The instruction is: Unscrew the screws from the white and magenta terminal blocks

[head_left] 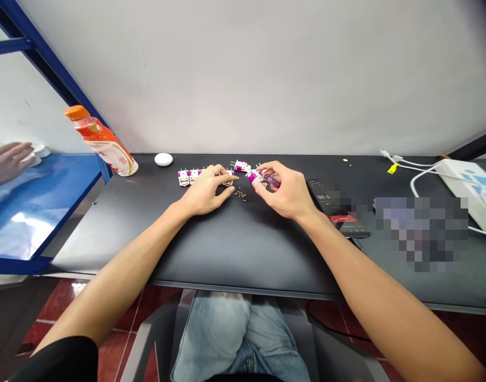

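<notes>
My left hand (206, 192) lies palm down over a row of small white-and-purple components with metal pins (183, 178), fingers stretched out and apart from the thumb. Its fingers hide part of the row. Closed fingers of my right hand (289, 192) grip another white-and-purple component (252, 175), and a translucent dark purple handle (272, 181) sits within the same grip. What that handle belongs to is hidden. Between my hands lies a small heap of brass-coloured screws (240, 194). One more component (241, 166) lies behind them.
An orange-capped bottle (103, 140) and a white oval object (163, 159) stand at the back left. Right of my hand are a dark phone-like device (326, 199), a blurred-out object (422, 228) and a white box with cables (471, 180). Another person's hand (6, 162) shows over a blue table.
</notes>
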`<state>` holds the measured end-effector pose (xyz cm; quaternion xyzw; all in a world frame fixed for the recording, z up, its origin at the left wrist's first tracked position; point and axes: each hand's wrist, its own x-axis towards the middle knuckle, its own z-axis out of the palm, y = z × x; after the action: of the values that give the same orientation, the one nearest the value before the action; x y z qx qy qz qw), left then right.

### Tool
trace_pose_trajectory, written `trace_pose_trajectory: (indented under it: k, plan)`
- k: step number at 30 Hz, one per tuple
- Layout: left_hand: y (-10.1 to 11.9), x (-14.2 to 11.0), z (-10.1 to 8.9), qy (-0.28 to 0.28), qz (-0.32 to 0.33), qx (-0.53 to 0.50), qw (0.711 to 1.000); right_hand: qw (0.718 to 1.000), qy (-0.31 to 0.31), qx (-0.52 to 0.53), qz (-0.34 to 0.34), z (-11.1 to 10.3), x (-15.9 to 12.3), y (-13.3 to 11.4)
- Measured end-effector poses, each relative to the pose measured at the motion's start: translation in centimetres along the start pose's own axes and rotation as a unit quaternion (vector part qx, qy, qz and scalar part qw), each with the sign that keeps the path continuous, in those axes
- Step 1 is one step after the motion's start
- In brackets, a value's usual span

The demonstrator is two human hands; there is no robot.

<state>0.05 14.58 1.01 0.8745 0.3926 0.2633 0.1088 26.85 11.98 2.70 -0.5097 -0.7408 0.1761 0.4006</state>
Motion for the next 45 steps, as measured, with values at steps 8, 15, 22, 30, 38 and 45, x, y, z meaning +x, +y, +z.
trace_pose_trajectory:
  k: [8,15,22,30,38,45]
  plan:
    - [0.8,-0.2,0.4,-0.067,0.021,0.064,0.995,0.982,-0.084,-0.163,0.039,0.7,-0.1,-0.2]
    - [0.5,-0.1,0.4,-0.055,0.028,0.032,0.998,0.976,-0.126,-0.168,0.049,0.2,0.0,-0.6]
    - [0.2,-0.1,0.4,-0.057,0.039,0.031,0.997,0.978,-0.131,-0.160,0.024,1.0,-0.2,0.4]
    - [0.1,0.1,0.3,-0.059,0.049,0.024,0.997,0.978,-0.123,-0.167,0.012,1.7,-0.5,0.2]
    - [0.0,0.0,0.1,-0.012,0.026,0.032,0.999,0.960,-0.145,-0.235,0.045,2.1,-0.6,-0.7]
    - [-0.1,0.0,-0.1,-0.035,0.035,0.035,0.998,0.948,-0.176,-0.259,0.047,1.8,-0.6,-1.6]
